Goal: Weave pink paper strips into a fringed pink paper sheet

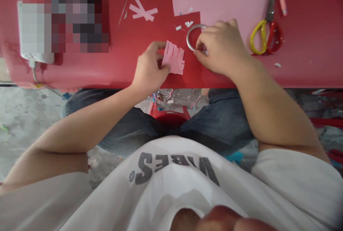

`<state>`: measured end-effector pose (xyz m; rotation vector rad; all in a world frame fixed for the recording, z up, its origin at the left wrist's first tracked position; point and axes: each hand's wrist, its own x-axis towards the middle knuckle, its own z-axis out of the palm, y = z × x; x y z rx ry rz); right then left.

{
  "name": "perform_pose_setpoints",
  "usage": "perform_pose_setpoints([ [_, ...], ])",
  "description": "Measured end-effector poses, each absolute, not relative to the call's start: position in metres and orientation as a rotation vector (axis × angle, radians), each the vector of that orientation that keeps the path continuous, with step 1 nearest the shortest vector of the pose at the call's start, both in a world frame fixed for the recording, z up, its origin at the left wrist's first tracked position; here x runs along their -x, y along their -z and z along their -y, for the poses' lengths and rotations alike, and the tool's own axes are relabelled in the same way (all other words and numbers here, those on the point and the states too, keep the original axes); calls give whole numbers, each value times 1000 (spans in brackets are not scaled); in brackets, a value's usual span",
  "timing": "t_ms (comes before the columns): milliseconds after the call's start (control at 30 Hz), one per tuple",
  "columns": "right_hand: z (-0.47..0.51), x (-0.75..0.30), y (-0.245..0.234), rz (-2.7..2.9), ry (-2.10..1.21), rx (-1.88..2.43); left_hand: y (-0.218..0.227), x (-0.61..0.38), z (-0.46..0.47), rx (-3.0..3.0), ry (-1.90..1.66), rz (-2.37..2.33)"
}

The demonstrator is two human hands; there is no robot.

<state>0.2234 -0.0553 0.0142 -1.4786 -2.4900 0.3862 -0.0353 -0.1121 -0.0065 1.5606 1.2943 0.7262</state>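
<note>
Between the thumb and fingers of my left hand (150,66) is a small piece of pink paper (173,59) with strips cut or layered along it. My right hand (219,43) grips a thin roll of tape (189,38) at its right side, close above the red table. A short gap separates the tape roll from the pink paper. White scraps (189,24) lie just beyond the roll. Part of a large pink sheet (230,2) runs behind my right hand.
Scissors (266,38) with yellow and red handles lie to the right on the red table (120,70). Crossed pink paper strips (143,9) lie at the back. A white box-shaped device (40,56) with a cable stands at the left, beside a blurred-out area.
</note>
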Motion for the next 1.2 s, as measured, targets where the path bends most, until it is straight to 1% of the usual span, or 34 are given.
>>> perform_pose_setpoints([
  [133, 51, -225, -9, 2482, -478, 1477, -3, 48, 88, -2088, -614, -1585],
  [267, 52, -226, -16, 2416, -492, 1444, -6, 77, 34, -2252, -639, -1646],
  [367, 57, -225, -25, 2422, -424, 1402, -3, 95, 3, -2364, -498, -1621],
  [433, 61, -225, -30, 2445, -390, 1387, 1, 101, -5, -2388, -474, -1660],
  [667, 70, -220, -39, 2400, -498, 1331, 9, 102, 4, -2478, -504, -1685],
  [867, 89, -216, -50, 2554, -379, 1298, 8, 104, 21, -2622, -430, -1691],
  [1033, 107, -220, -45, 2586, -426, 1261, 5, 106, 53, -2467, -415, -1665],
  [1200, 123, -222, -40, 2674, -467, 1231, 9, 117, 74, -2429, -274, -1687],
])
